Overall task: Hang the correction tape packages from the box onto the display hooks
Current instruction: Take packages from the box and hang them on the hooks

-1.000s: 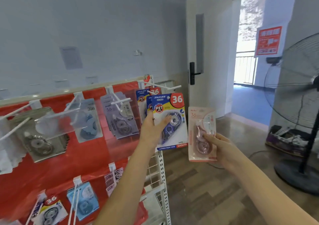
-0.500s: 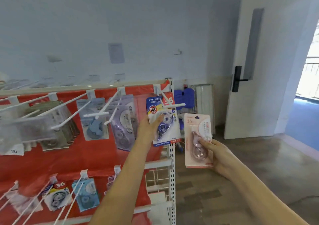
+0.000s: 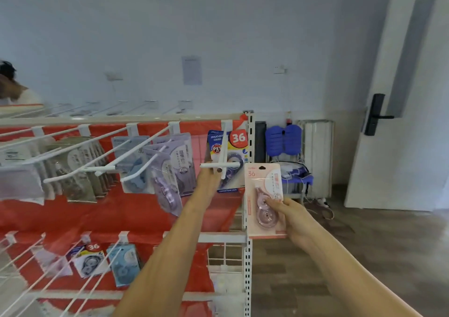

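My left hand [image 3: 208, 183] holds a blue-and-white correction tape package marked 36 [image 3: 228, 156] up against the rightmost top hook [image 3: 222, 164] of the red display rack [image 3: 97, 209]; the hook's white bar crosses in front of the card. My right hand [image 3: 289, 217] grips a pink correction tape package [image 3: 263, 195] by its lower part, upright, just right of the rack's end post. Purple [image 3: 175, 168], light blue [image 3: 132, 166] and grey [image 3: 80, 168] packages hang on hooks further left. The box is not in view.
The lower row of long white hooks carries a white package [image 3: 91, 262] and a blue one [image 3: 124, 263]. The rack's white end post [image 3: 247, 256] stands by my right wrist. A blue plastic chair [image 3: 284, 144] and a white door [image 3: 401, 98] are behind, and another person [image 3: 9, 83] is at the far left.
My view swung left, taking the door and fan out to the right. My left hand raised the blue package onto the rightmost hook; the right hand kept the pink package beside it.
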`<state>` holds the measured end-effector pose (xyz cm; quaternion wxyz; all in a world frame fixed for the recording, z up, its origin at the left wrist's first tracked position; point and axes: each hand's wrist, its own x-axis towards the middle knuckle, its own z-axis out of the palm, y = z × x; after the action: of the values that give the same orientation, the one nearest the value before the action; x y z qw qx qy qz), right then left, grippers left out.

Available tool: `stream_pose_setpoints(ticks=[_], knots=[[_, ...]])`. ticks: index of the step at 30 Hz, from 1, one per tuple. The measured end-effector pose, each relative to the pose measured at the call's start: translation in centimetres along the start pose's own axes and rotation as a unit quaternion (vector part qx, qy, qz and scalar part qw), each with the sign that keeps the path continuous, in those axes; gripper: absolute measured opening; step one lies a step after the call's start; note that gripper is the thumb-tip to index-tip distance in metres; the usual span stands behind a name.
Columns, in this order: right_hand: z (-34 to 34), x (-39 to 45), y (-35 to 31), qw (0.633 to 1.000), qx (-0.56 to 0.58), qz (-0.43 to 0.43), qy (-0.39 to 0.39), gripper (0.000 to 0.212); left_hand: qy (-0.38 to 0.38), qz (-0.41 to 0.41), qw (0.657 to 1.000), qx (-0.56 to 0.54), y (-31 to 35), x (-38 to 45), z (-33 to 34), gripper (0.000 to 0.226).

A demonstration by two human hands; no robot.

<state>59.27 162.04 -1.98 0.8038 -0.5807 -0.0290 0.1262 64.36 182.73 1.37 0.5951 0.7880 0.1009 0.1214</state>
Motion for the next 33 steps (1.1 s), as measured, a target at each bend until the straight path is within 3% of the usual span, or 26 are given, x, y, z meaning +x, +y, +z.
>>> stream_pose_setpoints(ticks=[3,6,9,13,24,27,31,33], knots=[[0.4,0.0,0.8,1.000,-0.005,0.000,-0.012,0.035,-0.004,0.053,0.998,0.022,-0.9,-2.0,0.1,0.038],[1.0,-0.4,1.8,1.000,-0.004,0.001,-0.019,0.024,-0.050,0.018,0.998,0.043,-3.0,-3.7,0.1,0.032],[1.7,-1.3,3.0,1.000,-0.010,0.004,-0.017,0.016,-0.093,0.006,0.985,0.146,-4.9,-5.6,-0.8,0.033],[3.5,-2.7,5.0,1.000,-0.016,0.005,-0.006,0.022,-0.126,0.014,0.953,0.276,-7.0,-7.7,-3.7,0.035],[15.3,-8.3,12.9,0.999,-0.019,0.039,-0.021,0.047,-0.126,0.014,0.873,0.470,-12.9,-14.7,-20.6,0.028],[19.4,-9.4,15.3,0.998,-0.015,0.053,-0.036,0.028,-0.102,0.009,0.864,0.494,-14.2,-16.6,-26.1,0.027],[25.5,-10.0,18.2,0.995,-0.025,0.060,-0.077,0.062,-0.066,0.005,0.858,0.509,-15.5,-18.8,-32.7,0.030],[28.6,-10.0,19.3,0.991,-0.036,0.068,-0.106,0.059,-0.057,-0.016,0.858,0.510,-16.0,-19.5,-35.8,0.029]])
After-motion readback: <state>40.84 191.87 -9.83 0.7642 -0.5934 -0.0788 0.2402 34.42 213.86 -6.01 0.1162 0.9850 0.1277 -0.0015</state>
